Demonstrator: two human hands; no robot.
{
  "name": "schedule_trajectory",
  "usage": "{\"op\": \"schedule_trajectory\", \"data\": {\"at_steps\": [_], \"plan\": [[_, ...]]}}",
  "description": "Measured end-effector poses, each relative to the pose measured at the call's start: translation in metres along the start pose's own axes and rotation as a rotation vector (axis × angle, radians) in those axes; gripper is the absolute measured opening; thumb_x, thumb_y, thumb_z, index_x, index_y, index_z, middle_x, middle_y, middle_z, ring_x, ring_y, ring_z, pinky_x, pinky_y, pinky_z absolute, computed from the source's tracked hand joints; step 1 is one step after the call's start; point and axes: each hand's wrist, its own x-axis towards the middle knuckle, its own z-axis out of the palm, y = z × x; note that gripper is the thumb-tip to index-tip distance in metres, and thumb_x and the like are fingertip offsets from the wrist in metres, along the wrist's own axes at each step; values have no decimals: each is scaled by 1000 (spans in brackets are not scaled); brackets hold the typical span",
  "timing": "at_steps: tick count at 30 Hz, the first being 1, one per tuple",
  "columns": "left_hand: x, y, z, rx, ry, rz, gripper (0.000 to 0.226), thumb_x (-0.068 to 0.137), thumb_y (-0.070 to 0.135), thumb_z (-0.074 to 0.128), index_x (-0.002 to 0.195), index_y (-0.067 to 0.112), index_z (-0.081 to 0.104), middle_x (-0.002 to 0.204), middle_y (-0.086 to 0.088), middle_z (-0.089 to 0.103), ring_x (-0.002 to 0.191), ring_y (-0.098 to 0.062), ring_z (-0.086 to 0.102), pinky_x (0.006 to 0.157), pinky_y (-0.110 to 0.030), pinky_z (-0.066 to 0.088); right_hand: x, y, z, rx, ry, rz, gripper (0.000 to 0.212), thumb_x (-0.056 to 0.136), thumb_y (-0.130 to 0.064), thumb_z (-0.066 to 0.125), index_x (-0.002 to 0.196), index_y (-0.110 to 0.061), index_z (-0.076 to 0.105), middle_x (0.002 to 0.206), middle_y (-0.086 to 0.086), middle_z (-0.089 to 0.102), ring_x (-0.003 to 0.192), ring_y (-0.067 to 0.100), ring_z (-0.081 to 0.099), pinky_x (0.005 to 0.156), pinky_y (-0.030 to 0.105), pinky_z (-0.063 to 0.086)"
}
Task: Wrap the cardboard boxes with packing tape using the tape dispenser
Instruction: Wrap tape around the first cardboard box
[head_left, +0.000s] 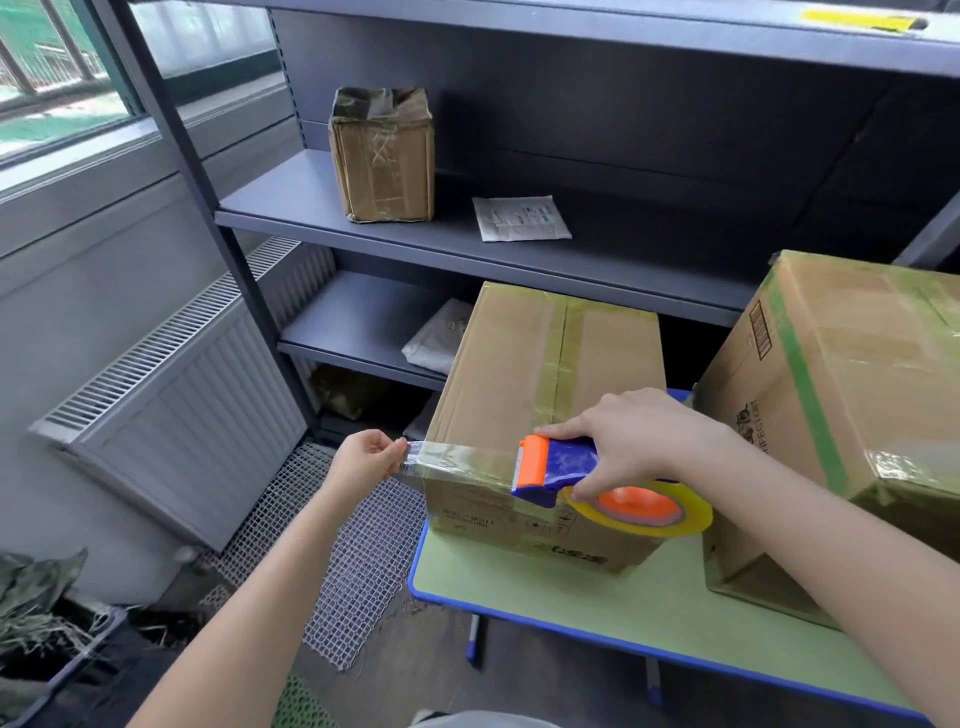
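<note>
green tabletop (597, 597) | cardboard box (540, 364) beside bigger box (857, 374) | grey shelf (415, 236) behind | left hand (363, 460) pinches tape (457, 460) | right hand (639, 441) grips tape dispenser (566, 467)

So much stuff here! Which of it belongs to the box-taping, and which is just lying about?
Part of the job: tape dispenser, gripped by the right hand; strip of tape, pinched by the left hand; middle box under the strip; big box beside it; small taped box on the shelf.
Lying about: paper slip; white packet on the lower shelf; radiator; floor mesh.
</note>
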Motion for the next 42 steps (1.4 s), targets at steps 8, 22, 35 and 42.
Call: {"op": "schedule_trajectory", "data": {"at_steps": [8,22,35,42], "plan": [[-16,-3,23,-97,-86,-75,28,96,32,51,83,8,57,59,-1,52,49,-12,36,45,-22,29,3,4,2,27,-9,-17,76,73,-78,50,141,-52,29,79,-14,46,78,12,44,55,24,31],[-37,10,29,-66,315,193,27,92,-2,49,105,7,70,90,0,68,65,-4,57,58,-5,42,10,5,2,45,-15,-9,73,74,-76,51,140,-52,31,86,-13,47,79,11,44,52,23,27],[-27,10,13,-231,118,109,45,85,7,67,128,10,56,87,13,72,73,6,67,73,-18,53,13,7,1,77,-41,0,70,77,-74,50,141,-50,32,91,-11,47,82,13,42,64,27,34],[-22,15,10,-170,111,113,45,77,12,75,120,7,63,90,3,74,80,2,66,74,-11,47,11,8,3,90,-37,-1,71,77,-74,50,141,-49,33,100,-9,55,83,12,42,64,27,35]]}}
